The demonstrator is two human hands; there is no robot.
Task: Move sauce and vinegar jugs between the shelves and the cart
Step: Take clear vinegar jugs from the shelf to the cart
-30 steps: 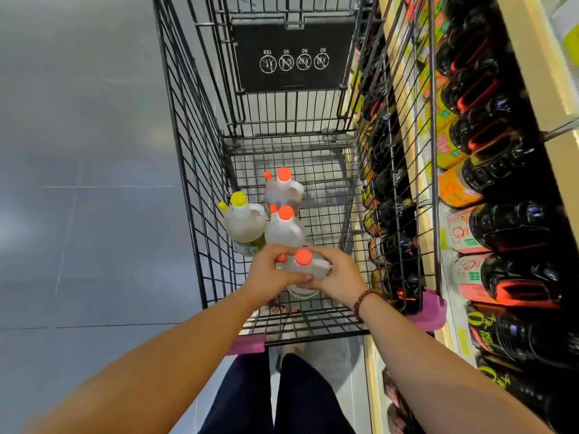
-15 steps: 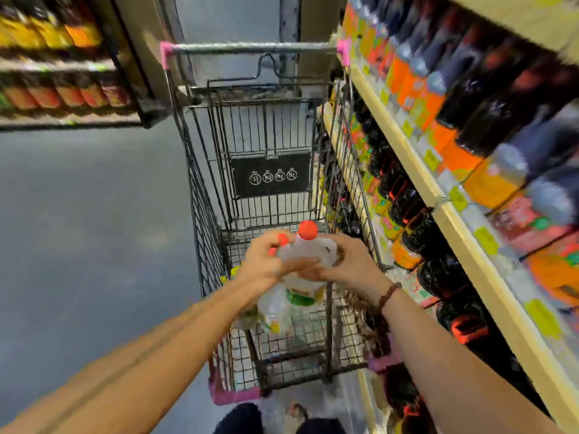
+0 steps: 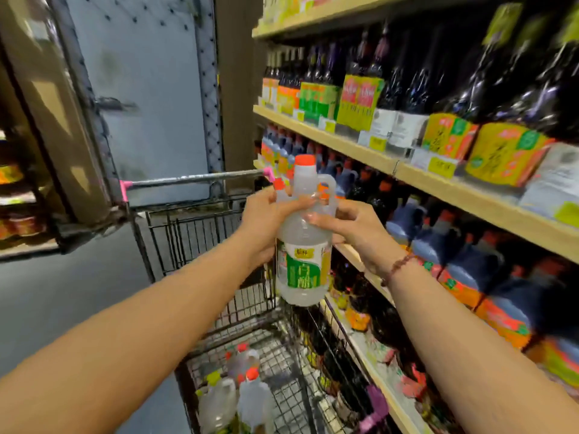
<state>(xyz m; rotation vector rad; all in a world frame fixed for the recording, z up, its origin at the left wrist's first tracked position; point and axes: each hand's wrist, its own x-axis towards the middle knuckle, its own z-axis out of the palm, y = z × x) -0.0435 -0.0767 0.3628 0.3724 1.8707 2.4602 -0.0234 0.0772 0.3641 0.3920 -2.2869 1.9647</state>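
Clear vinegar jug (image 3: 303, 245), orange cap, green label, now raised to frame centre, higher than 0.5 s ago and well above the cart (image 3: 200, 233). Left hand (image 3: 266, 223) clamped on its shoulder, right hand (image 3: 351, 227) gripping just below the handle. Three more jugs (image 3: 238, 393) in the cart basket, lower centre. Shelves (image 3: 407, 173) of dark sauce bottles fill the right, closer than before.

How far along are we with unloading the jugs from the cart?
Done: cannot tell; no clear jugs show on the shelves in view. In hand: one clear jug with an orange cap is held above the cart by the left hand and right hand, beside the shelves. Left: about three jugs in the cart basket.
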